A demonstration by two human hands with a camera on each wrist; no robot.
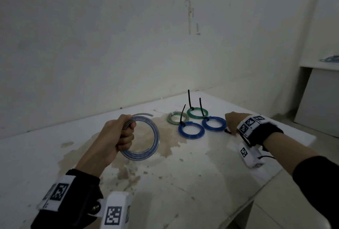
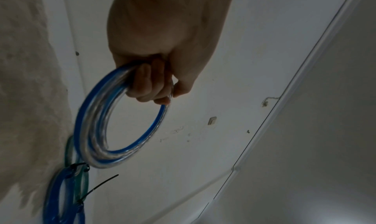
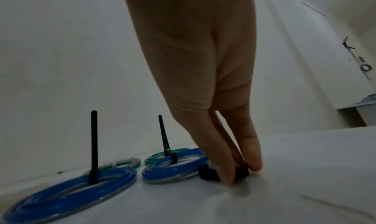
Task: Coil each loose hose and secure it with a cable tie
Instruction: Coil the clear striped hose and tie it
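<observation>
My left hand (image 1: 126, 134) grips a loose coil of blue-and-clear hose (image 1: 155, 137) and holds it above the white table (image 1: 201, 183). One free hose end sticks out past my thumb. The left wrist view shows my fingers (image 2: 150, 86) curled round that coil (image 2: 89, 131). My right hand (image 1: 231, 127) reaches down to the table just right of the tied coils. In the right wrist view its thumb and fingertips (image 3: 238, 171) pinch a small black cable tie bundle (image 3: 206, 173) lying on the surface.
Several tied coils lie at the table's back: two blue ones (image 1: 191, 130) (image 1: 213, 123), a green one (image 1: 197, 113) and a grey-green one (image 1: 177, 117), with black tie tails standing up. A brown stain (image 1: 165, 148) covers the middle. A wall runs behind.
</observation>
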